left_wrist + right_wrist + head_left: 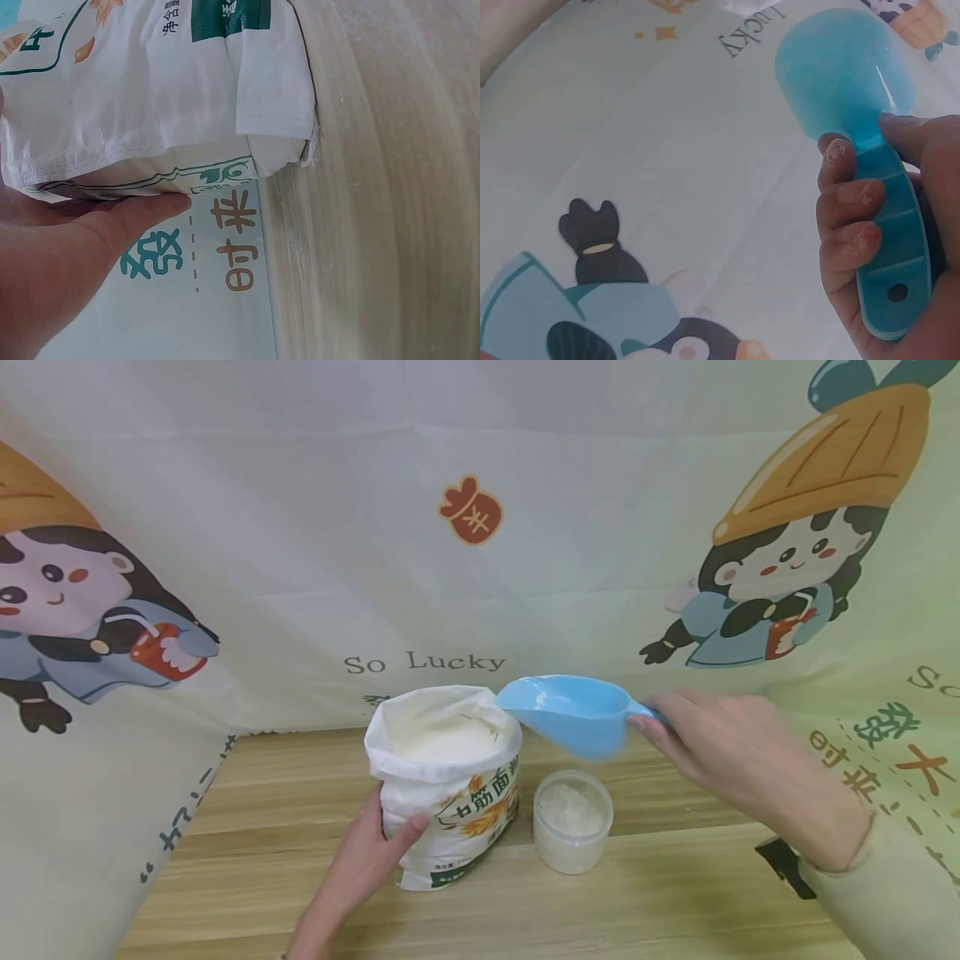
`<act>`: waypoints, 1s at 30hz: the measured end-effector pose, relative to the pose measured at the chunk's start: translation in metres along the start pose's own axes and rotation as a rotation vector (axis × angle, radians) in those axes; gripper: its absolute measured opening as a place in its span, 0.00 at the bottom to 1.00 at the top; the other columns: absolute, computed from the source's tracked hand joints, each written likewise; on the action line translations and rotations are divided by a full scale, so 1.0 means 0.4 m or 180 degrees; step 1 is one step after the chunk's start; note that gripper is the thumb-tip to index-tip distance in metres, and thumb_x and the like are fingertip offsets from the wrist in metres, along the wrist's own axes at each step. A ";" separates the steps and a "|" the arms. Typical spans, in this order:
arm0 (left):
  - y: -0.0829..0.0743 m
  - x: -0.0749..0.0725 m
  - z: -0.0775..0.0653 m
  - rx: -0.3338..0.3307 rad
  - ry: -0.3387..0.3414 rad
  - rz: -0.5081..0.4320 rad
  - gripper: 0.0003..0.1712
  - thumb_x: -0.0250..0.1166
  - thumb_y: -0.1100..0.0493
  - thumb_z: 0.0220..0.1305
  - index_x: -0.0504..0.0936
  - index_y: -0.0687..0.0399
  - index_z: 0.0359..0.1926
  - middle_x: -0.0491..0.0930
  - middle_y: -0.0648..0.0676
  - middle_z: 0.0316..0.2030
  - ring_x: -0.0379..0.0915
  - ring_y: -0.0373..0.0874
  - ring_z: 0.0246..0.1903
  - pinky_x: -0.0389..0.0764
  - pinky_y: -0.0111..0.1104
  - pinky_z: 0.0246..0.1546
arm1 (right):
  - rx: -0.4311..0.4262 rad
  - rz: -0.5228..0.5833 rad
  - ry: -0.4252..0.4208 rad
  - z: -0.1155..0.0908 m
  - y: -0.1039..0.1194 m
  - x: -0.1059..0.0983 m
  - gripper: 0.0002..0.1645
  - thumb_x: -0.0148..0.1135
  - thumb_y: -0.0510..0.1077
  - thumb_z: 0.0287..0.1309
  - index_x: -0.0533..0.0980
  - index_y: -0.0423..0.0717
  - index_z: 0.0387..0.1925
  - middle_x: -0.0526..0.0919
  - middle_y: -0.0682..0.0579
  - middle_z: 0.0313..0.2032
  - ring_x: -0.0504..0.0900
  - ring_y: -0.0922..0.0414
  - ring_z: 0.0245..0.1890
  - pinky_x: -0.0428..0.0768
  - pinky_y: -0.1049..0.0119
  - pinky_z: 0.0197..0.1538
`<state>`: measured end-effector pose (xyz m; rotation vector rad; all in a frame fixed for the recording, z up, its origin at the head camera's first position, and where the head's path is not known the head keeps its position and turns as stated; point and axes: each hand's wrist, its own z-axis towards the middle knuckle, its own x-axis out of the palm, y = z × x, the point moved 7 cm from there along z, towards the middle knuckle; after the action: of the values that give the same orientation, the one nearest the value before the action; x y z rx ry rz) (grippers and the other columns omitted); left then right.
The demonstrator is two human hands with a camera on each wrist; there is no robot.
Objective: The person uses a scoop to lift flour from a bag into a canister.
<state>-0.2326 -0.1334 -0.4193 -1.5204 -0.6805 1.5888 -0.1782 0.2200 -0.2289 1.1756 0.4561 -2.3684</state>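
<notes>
A white flour bag (450,802) stands with its top rolled back, white flour (455,742) showing inside. My left hand (378,843) grips the bag's lower left side, thumb across the front; most of its fingers are hidden behind. Up close, the left wrist view shows that thumb against the bag's printed side (142,105). With its fingers curled round the handle, my right hand (731,752) holds a blue scoop (573,706). The scoop is raised, its tip by the bag's right rim, with some white powder in its bowl. Powder also marks the right fingertips (866,240).
Right of the bag, below the scoop, a clear round jar (572,822) holds white powder. Both stand on a wood-grain tabletop (285,827). Printed white cloth (330,543) hangs behind and at the sides. A small black object (783,867) lies beside the right sleeve.
</notes>
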 end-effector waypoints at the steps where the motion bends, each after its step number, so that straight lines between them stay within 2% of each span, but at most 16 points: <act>1: 0.001 0.001 0.001 -0.0002 0.0003 0.0001 0.42 0.67 0.40 0.70 0.63 0.55 0.74 0.81 0.62 0.57 0.79 0.55 0.56 0.81 0.52 0.54 | -0.0003 0.0011 0.0024 0.009 0.005 0.000 0.39 0.31 0.70 0.78 0.80 0.49 0.38 0.66 0.63 0.21 0.61 0.64 0.18 0.61 0.67 0.19; 4: 0.001 0.002 0.005 0.0008 0.0006 0.0021 0.40 0.66 0.41 0.71 0.65 0.55 0.74 0.81 0.61 0.57 0.78 0.55 0.56 0.81 0.52 0.55 | 0.0002 0.0047 0.0129 0.037 0.019 0.000 0.26 0.49 0.64 0.78 0.80 0.49 0.37 0.67 0.62 0.21 0.63 0.62 0.19 0.63 0.66 0.20; 6: 0.002 0.003 0.006 0.0006 0.0005 0.0035 0.38 0.66 0.42 0.71 0.66 0.55 0.72 0.81 0.61 0.57 0.78 0.55 0.57 0.80 0.52 0.55 | 0.0006 0.0052 0.0193 0.056 0.030 0.000 0.17 0.60 0.57 0.74 0.80 0.49 0.36 0.68 0.60 0.22 0.65 0.61 0.20 0.65 0.64 0.21; 9: 0.001 0.003 0.008 0.0000 0.0009 0.0030 0.36 0.66 0.43 0.72 0.68 0.56 0.71 0.82 0.61 0.56 0.78 0.54 0.56 0.80 0.52 0.55 | 0.0002 0.0054 0.0265 0.086 0.046 0.003 0.11 0.68 0.50 0.68 0.79 0.49 0.33 0.69 0.58 0.21 0.67 0.59 0.20 0.66 0.63 0.21; 14: 0.001 0.003 0.009 -0.0010 0.0024 0.0024 0.36 0.66 0.43 0.72 0.69 0.57 0.70 0.82 0.61 0.57 0.78 0.55 0.57 0.80 0.52 0.55 | -0.0006 0.0061 0.0430 0.133 0.074 0.014 0.18 0.67 0.51 0.70 0.73 0.51 0.25 0.65 0.58 0.19 0.64 0.59 0.17 0.62 0.64 0.20; 18: 0.000 0.003 0.009 0.0022 0.0021 0.0058 0.36 0.66 0.41 0.72 0.69 0.57 0.70 0.82 0.60 0.56 0.79 0.55 0.56 0.81 0.52 0.54 | 0.0076 0.0113 0.0761 0.169 0.093 0.030 0.26 0.64 0.53 0.72 0.65 0.52 0.21 0.62 0.57 0.18 0.63 0.58 0.17 0.62 0.65 0.22; 30: 0.000 0.001 0.008 0.0065 -0.0002 0.0037 0.34 0.67 0.44 0.71 0.71 0.58 0.68 0.83 0.60 0.54 0.80 0.54 0.55 0.81 0.50 0.53 | 0.0134 0.0145 0.1373 0.243 0.137 0.088 0.26 0.60 0.54 0.75 0.68 0.52 0.20 0.67 0.56 0.19 0.68 0.56 0.21 0.66 0.64 0.24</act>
<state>-0.2356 -0.1325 -0.4193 -1.5116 -0.6551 1.6001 -0.2318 0.1184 -0.2061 1.7053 0.5115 -2.0895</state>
